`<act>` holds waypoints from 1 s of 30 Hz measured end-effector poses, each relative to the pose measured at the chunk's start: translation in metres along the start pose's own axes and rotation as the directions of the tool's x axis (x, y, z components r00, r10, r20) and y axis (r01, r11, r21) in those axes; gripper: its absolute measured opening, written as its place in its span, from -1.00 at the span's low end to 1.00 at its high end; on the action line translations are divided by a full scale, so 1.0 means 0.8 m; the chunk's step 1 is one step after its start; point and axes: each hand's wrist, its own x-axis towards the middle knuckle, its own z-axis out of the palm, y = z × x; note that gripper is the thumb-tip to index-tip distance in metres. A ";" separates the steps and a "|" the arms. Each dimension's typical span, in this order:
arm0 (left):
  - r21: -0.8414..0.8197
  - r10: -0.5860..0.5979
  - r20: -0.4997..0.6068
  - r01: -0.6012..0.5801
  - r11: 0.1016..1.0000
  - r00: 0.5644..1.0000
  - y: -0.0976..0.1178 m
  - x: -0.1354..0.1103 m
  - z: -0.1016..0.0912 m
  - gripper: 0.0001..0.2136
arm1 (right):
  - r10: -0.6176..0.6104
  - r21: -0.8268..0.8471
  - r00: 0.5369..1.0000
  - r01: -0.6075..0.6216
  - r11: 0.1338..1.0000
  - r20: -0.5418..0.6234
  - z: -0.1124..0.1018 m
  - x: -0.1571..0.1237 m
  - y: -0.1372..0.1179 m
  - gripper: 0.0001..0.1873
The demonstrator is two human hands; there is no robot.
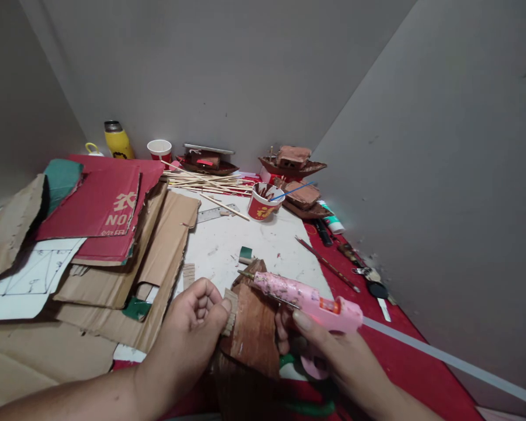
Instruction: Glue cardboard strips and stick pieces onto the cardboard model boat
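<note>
My left hand (201,318) pinches a small strip of corrugated cardboard (230,311) at the left edge of a brown painted model boat's curved roof (254,324). Wrapped round a pink hot glue gun (309,298), my right hand (328,345) sits at the right of the roof, its lower fingers by the roof's edge. The gun's metal nozzle points left above the roof's far end, and a long clear glue stick (447,356) trails from its back. The lower part of the model is dark and partly hidden.
Stacked cardboard sheets (166,234) and a drawing (35,275) cover the left. Behind lie wooden sticks (210,182), a ruler (214,214) and a paint cup (263,210). Several finished-looking boats (293,161) stand at the back. A paintbrush (328,263) and keys (377,289) lie right, near the wall.
</note>
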 end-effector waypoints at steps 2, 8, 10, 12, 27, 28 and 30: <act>0.012 -0.020 0.012 0.020 1.000 1.000 -0.001 -0.002 -0.001 -0.74 | -0.005 -0.015 1.000 0.005 1.000 -0.010 0.000 0.000 0.001 -0.39; 0.040 -0.031 0.049 0.029 0.999 0.998 -0.004 -0.008 -0.004 -0.72 | 0.006 -0.034 1.000 -0.006 0.999 -0.006 0.000 0.001 0.002 -0.35; 0.042 -0.032 0.044 0.030 0.999 0.999 -0.004 -0.008 -0.004 -0.71 | 0.003 -0.020 1.000 -0.003 1.000 -0.005 0.001 0.001 0.002 -0.35; 0.044 -0.031 0.032 0.030 0.999 0.999 -0.004 -0.008 -0.003 -0.71 | 0.008 0.017 1.000 -0.007 1.000 -0.029 0.002 0.000 0.001 -0.38; 0.052 -0.025 0.047 0.023 0.998 0.999 -0.006 -0.006 -0.001 -0.73 | -0.029 0.014 1.000 0.029 0.999 -0.007 0.004 0.001 -0.002 -0.37; 0.047 -0.029 0.046 0.027 0.999 0.999 -0.006 -0.006 -0.001 -0.74 | -0.030 0.008 1.000 0.030 1.000 -0.008 0.004 0.001 -0.001 -0.37; 0.044 -0.034 0.044 0.032 0.999 0.998 -0.005 -0.006 -0.001 -0.74 | -0.017 -0.021 1.000 0.017 1.000 -0.006 0.002 0.000 0.000 -0.36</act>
